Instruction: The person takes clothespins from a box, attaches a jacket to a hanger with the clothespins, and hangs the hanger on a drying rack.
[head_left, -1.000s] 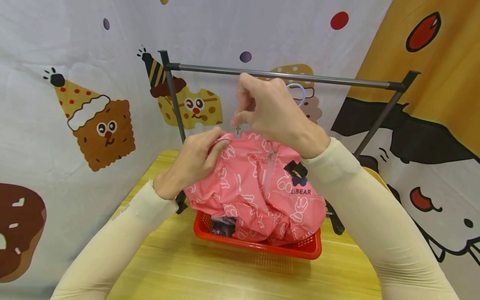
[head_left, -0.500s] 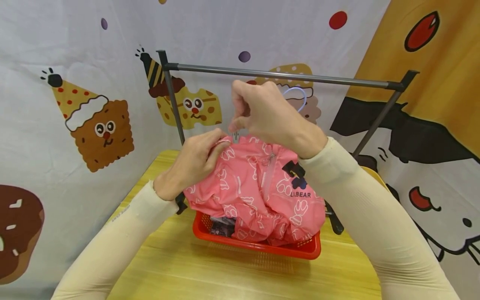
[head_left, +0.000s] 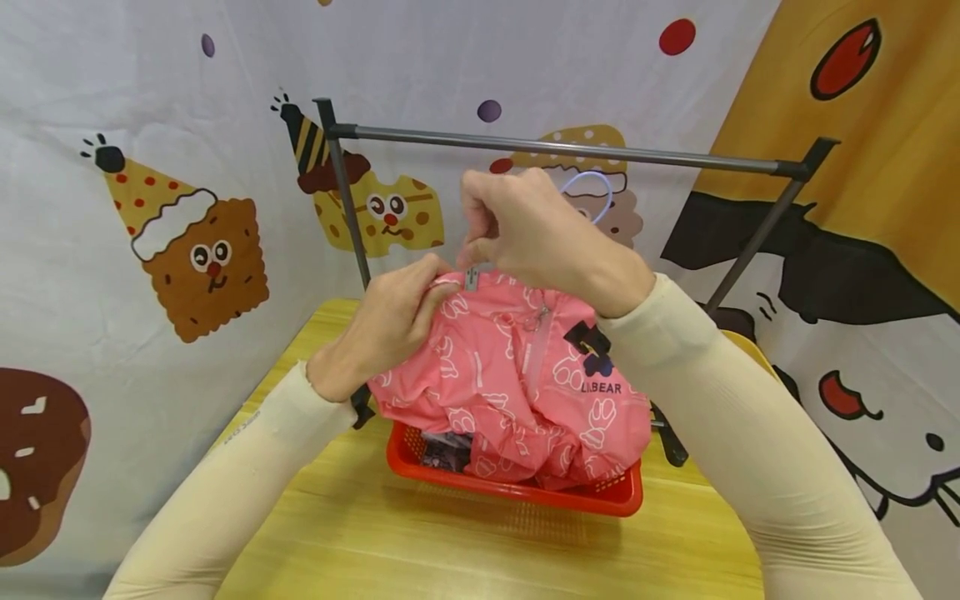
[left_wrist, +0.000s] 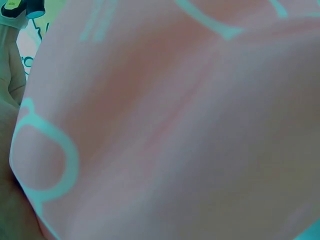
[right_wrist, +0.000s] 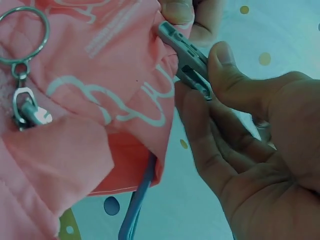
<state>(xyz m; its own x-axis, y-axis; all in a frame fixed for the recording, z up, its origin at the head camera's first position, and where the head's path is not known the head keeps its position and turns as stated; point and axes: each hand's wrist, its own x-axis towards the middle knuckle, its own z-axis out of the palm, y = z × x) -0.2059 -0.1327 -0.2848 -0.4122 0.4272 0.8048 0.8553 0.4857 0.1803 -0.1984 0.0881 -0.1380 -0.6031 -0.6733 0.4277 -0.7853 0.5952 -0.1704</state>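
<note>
A pink jacket (head_left: 495,358) with white rabbit outlines and a front zipper bunches over a red basket (head_left: 517,493) in the head view. My left hand (head_left: 390,312) grips its upper left edge, fingers partly behind the cloth. With thumb and fingertips, my right hand (head_left: 536,229) pinches a grey clothes clip (head_left: 471,279). The right wrist view has that clip (right_wrist: 186,55) overlapping the cloth edge, beside left-hand fingertips. A pale blue hanger hook (head_left: 600,179) rises behind my right wrist; a blue hanger bar (right_wrist: 134,212) emerges below the jacket. Pink cloth fills most of the left wrist view.
A dark metal clothes rack (head_left: 555,148) stands behind the basket, its bar above my hands. Dark patterned cloth (head_left: 446,452) lies in the basket. Underneath is a yellow wood-grain table (head_left: 420,550). Cartoon-printed curtains (head_left: 247,108) hang behind.
My right hand has moved down a little with the clip, which now overlaps the jacket's top edge. The left hand keeps its grip, nearly unmoved.
</note>
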